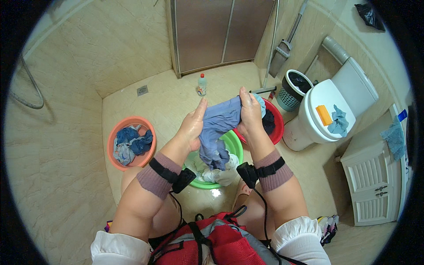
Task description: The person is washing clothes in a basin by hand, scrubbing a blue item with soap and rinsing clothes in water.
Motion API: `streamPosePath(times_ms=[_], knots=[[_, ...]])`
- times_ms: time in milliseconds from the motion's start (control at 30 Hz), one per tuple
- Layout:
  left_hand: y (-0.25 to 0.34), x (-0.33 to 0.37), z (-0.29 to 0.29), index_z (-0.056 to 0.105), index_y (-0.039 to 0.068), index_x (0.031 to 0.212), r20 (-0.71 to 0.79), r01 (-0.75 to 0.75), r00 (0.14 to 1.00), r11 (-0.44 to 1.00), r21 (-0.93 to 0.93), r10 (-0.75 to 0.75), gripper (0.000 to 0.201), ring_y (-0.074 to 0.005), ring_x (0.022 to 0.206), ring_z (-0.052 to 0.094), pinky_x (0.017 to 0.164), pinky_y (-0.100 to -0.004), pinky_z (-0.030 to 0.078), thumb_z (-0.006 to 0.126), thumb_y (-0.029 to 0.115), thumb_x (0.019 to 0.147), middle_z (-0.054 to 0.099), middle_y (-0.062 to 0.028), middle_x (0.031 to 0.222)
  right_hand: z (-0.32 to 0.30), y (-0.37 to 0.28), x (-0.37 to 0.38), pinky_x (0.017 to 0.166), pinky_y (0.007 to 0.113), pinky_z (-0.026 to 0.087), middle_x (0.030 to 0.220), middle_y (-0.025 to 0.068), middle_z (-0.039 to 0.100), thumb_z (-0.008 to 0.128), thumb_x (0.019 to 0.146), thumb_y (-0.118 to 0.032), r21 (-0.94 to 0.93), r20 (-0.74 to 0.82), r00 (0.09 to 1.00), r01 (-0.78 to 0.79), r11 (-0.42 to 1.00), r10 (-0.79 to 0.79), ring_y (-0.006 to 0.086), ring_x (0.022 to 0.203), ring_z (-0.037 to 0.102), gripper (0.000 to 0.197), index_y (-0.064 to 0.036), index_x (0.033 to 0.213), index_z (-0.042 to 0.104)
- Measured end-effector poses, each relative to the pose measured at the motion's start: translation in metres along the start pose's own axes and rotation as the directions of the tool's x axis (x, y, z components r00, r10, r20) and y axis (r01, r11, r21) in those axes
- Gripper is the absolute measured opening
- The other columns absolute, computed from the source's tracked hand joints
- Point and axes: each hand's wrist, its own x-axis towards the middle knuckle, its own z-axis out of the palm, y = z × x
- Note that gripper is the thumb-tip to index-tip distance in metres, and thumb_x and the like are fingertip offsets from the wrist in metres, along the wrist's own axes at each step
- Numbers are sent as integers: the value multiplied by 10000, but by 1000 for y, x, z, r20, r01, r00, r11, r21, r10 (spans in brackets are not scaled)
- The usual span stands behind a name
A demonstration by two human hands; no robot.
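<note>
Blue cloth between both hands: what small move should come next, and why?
I'd probably lower the blue cloth toward the green basin: the left hand and right hand hold it stretched, and its loose end hangs, in this view, across that basin, where white cloth lies.

Free room: left of the left hand's (192,126) fingers, over the floor (172,101), as far as the orange basin (128,121). Obstacles: blue cloth (216,121) between these and the right hand's (251,115); green basin (239,150) below both; red basin (277,118) below-right; upright bottle (202,86) ahead.
</note>
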Motion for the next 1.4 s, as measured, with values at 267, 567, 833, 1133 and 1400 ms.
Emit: streamPosePath(times_ms=[267,567,833,1133,1400], knots=[[-21,1,-5,546,26,1175,218,-17,975,955,297,-51,343,-178,931,624,803,-321,521,593,220,896,635,-76,1053,1,-28,-8,552,249,428,741,-11,524,593,915,-259,48,8,999,-42,998,41,91,615,502,225,-57,836,533],[-6,1,6,570,28,1043,126,27,992,995,-96,-14,348,-190,886,639,821,-344,517,524,354,931,635,-93,986,11,19,-30,626,311,431,727,70,537,607,845,-160,-619,68,871,420,664,-486,174,678,521,140,-40,846,534],[-28,8,21,551,152,786,-102,13,994,968,-251,-40,308,-155,644,567,620,-277,474,445,395,943,572,12,712,27,17,-43,549,439,432,701,166,582,635,785,-216,-776,262,840,476,413,-476,357,643,580,175,-76,722,550],[-32,19,8,600,125,901,-234,18,971,986,-168,-57,253,-186,771,624,705,-359,516,499,356,920,644,-29,847,31,25,-38,544,369,440,622,172,524,618,773,-135,-781,283,828,492,384,-484,308,569,571,162,-35,692,519],[-38,32,-62,580,135,869,361,36,925,920,-390,117,234,-161,760,609,672,-330,504,472,335,927,617,-26,822,65,24,-83,532,368,425,612,181,515,598,782,-125,-576,545,589,780,244,-597,318,550,560,157,-34,686,515]])
